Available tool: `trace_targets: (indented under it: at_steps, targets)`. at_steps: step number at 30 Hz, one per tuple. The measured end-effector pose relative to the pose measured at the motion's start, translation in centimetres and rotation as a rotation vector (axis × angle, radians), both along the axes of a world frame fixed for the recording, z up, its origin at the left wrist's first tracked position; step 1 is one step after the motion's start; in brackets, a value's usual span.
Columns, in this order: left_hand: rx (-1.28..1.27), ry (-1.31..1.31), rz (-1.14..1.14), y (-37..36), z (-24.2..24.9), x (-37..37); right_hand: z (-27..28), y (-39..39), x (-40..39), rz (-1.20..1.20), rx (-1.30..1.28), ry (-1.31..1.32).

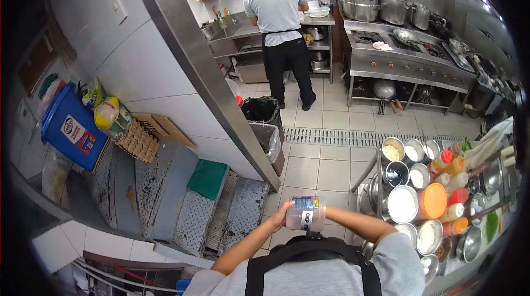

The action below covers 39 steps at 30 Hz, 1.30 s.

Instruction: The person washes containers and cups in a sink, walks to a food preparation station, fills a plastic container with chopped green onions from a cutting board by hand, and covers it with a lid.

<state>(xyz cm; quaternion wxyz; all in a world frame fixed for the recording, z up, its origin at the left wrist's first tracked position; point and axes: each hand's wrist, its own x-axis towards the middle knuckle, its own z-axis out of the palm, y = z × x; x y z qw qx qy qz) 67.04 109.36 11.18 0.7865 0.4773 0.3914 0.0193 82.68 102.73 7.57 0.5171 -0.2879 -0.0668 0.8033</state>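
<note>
Before the chest: a clear plastic jar with a blue label (305,214) held in two hands.
Left hand (281,213) wraps its left side; right hand's grip is hidden behind it. Beyond, a person in grey (279,14) faces a steel counter (317,20).

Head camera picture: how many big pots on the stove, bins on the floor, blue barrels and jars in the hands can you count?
big pots: 3
bins: 2
blue barrel: 1
jar: 1
Total: 7
</note>
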Motion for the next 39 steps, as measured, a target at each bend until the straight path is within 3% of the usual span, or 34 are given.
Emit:
trace_targets:
  at_steps: [2, 5, 7, 8, 9, 11, 12, 13, 14, 15, 16, 17, 19, 21, 23, 25, 27, 29, 30, 31, 32, 33, 34, 35, 36, 37, 39]
  targets:
    - [-0.222, -0.043, -0.005, 3.3, 0.8, 1.9, -1.3, 2.9, 1.7, -0.018, 0.089, -0.142]
    - [-0.341, 0.045, 0.013, 6.3, 3.9, 3.9, -1.5, 6.6, 3.9, -0.042, 0.091, -0.275]
    - [-0.382, 0.016, -0.017, 8.6, 3.3, 4.5, -1.9, 7.9, 4.4, -0.094, -0.1, 0.017]
    - [-0.326, 0.011, -0.042, 9.5, 4.1, 4.7, -6.8, 9.7, 4.9, -0.053, -0.009, -0.203]
    - [-0.27, 0.006, -0.067, 10.6, 4.5, 5.0, -7.6, 11.0, 6.3, -0.044, -0.02, -0.208]
    - [-0.338, -0.085, -0.096, 14.2, 3.3, 5.7, -8.2, 14.0, 8.2, 0.248, 0.165, 0.507]
    - [-0.153, -0.237, -0.061, 16.0, 1.8, 6.7, -7.4, 15.1, 9.0, 0.248, 0.152, 0.513]
    - [0.036, -0.385, -0.025, 17.6, 0.7, 7.5, -4.5, 15.7, 9.6, 0.178, 0.169, 0.221]
    - [0.027, -0.378, -0.022, 19.5, 0.4, 8.2, -1.0, 16.3, 10.0, 0.107, 0.186, -0.071]
    - [0.179, -0.5, -0.1, 21.6, 0.6, 9.0, 1.7, 17.1, 10.4, 0.036, 0.201, -0.363]
    - [0.331, -0.621, -0.18, 23.8, 0.9, 9.4, 3.7, 17.8, 11.3, 0.008, 0.127, -0.236]
    - [0.325, -0.622, -0.186, 26.0, 1.7, 9.8, 4.9, 18.5, 12.8, -0.029, 0.057, -0.116]
    - [0.707, -0.478, -0.259, 29.6, 4.2, 10.5, 4.7, 19.5, 15.1, -0.296, 0.14, -0.105]
    - [0.763, -0.499, -0.242, 33.3, 5.0, 10.1, 4.4, 21.5, 18.6, -0.435, 0.227, 0.004]
    - [1.077, -0.42, -0.274, 36.5, 4.0, 9.5, 8.5, 24.8, 21.1, -0.797, 0.185, -0.543]
    - [0.977, -0.36, -0.258, 38.2, 3.4, 9.2, 13.6, 30.1, 22.9, -1.172, 0.329, -0.853]
    - [0.854, -0.35, -0.142, 39.3, 2.1, 8.9, 18.8, 36.2, 22.1, -1.425, 0.391, -0.895]
    - [0.826, -0.378, -0.144, 39.6, 0.8, 8.6, 19.2, 42.8, 20.6, -1.531, 0.507, -1.095]
    - [0.786, -0.372, -0.15, 39.8, 0.1, 8.5, 18.5, 46.4, 19.4, -1.523, 0.585, -1.071]
    - [0.746, -0.365, -0.155, 40.0, -0.3, 8.5, 18.0, 49.0, 18.6, -1.32, 0.48, -1.589]
    - [0.738, -0.367, -0.166, 40.2, -0.4, 8.8, 16.5, 51.6, 18.3, -0.942, 0.408, -1.518]
    - [0.727, -0.347, -0.157, 40.3, -0.3, 9.2, 11.7, 54.4, 18.9, -0.851, 0.306, -1.784]
    - [0.732, -0.329, -0.165, 41.5, 0.0, 9.7, 12.4, 54.6, 17.8, -0.837, 0.204, -1.657]
    - [0.739, -0.332, -0.19, 41.9, 0.4, 10.1, 12.2, 53.6, 17.3, -0.853, 0.277, -1.676]
    - [0.563, -0.414, -0.108, 41.4, 0.7, 10.5, 11.8, 52.1, 16.7, -0.869, 0.35, -1.695]
    - [0.387, -0.49, -0.038, 41.4, 0.9, 11.0, 11.8, 49.8, 16.4, -0.835, 0.301, -1.682]
    - [0.4, -0.518, -0.081, 42.7, 0.2, 12.6, 9.8, 44.7, 16.4, -0.854, 0.137, -1.515]
